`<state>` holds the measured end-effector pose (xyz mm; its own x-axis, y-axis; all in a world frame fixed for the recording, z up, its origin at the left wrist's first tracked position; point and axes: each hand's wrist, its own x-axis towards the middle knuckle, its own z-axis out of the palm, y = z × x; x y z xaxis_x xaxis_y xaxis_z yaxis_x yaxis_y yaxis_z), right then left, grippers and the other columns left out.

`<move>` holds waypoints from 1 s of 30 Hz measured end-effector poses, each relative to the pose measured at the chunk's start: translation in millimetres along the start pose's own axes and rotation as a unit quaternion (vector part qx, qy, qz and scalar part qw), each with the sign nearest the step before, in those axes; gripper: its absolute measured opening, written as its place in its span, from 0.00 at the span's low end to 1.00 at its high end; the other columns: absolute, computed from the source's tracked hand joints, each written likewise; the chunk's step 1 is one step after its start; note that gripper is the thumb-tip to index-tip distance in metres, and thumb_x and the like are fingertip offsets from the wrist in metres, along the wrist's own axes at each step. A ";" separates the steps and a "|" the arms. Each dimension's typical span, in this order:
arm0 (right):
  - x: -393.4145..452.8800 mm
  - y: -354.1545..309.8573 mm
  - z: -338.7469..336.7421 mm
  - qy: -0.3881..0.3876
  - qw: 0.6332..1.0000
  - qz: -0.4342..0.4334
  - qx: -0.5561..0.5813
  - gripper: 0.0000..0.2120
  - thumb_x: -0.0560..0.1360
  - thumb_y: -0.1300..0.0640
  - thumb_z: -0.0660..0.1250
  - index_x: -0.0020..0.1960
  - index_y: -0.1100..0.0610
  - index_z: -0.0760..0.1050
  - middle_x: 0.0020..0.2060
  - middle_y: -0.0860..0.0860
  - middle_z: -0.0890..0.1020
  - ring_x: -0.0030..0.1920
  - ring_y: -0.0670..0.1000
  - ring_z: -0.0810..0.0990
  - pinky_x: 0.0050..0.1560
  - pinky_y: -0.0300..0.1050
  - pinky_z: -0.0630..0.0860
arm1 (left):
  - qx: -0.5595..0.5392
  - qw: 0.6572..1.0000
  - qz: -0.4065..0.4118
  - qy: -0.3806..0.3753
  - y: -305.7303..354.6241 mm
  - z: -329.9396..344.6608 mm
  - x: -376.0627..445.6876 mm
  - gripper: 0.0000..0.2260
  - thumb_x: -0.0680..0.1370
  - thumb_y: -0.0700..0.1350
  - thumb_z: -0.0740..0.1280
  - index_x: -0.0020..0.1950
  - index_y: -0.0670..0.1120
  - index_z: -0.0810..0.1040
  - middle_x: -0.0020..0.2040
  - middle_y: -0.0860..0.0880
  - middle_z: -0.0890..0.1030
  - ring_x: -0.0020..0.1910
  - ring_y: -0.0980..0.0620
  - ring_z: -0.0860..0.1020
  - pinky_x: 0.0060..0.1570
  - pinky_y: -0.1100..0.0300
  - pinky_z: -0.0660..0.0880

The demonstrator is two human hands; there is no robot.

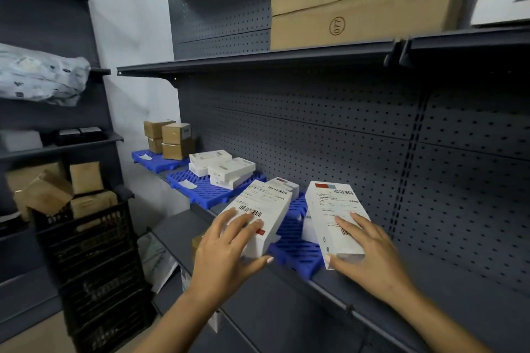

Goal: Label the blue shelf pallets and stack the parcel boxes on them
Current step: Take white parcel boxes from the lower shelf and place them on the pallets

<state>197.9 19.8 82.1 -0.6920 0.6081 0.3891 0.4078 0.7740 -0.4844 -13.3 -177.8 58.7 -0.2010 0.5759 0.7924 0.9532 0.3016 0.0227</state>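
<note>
The person's left hand point(226, 246) grasps a white parcel box point(259, 216) by its near end, fingers spread over the labelled top and the thumb hooked under the front edge. The right hand point(365, 255) grasps a second white box point(334, 215) the same way, fingers lying across its shipping label and the thumb at the lower near corner. Both boxes sit over the nearest blue pallet point(296, 249), which lies on the dark grey shelf point(286, 309); the left box is tilted, its near end jutting past the pallet's front edge, while the right box appears to lie on another white box partly hidden beneath it. A further white box point(285, 185) shows just behind the left one. Further along the same shelf a middle blue pallet point(206, 190) carries a small stack of white boxes point(223, 169) and a small paper label point(187, 184) lying flat near its front. Beyond it, the far blue pallet point(156, 160) holds four brown cardboard boxes point(172, 139) stacked two high, with another small label point(145, 157) lying on it. On the shelf above stands a large brown carton point(364, 0) marked 077, with a white box point(502, 3) beside it to the right. To the left, a black crate point(94, 266) holds loose brown boxes point(57, 189), and a pale plastic-wrapped bundle point(40, 74) rests on a higher side shelf.
</note>
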 end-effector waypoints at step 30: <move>112.5 -8.9 70.6 -0.073 0.947 0.210 -0.233 0.40 0.66 0.28 0.48 0.75 0.37 0.47 0.77 0.44 0.48 0.76 0.49 0.42 0.74 0.58 0.37 | -0.101 0.982 0.100 -0.126 -128.9 185.7 123.1 0.25 0.65 0.65 0.71 0.56 0.53 0.75 0.56 0.52 0.77 0.57 0.46 0.75 0.56 0.34 0.69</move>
<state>74.3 68.8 74.9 -0.4711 0.8752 0.1095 0.8605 0.4833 -0.1609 -202.9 -4.7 40.1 -0.0308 0.7862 0.6172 0.9995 0.0216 0.0223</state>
